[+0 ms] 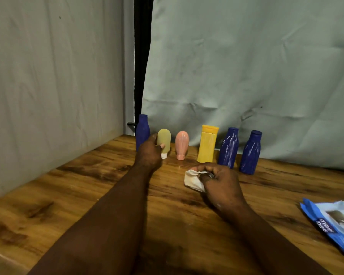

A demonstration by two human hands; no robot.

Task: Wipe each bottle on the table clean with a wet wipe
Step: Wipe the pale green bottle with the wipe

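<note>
Olive bottle (164, 140) in left fingers (153, 137), pink bottle (181, 144) beside, blue bottle (142, 127) behind

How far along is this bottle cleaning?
Done: a wet wipe is out of the pack, crumpled in the right hand. In hand: the left hand grips the olive tube in the row. Left: I can't tell which are wiped; the pink tube, yellow bottle, left blue bottle and two right blue bottles stand unheld.
</note>
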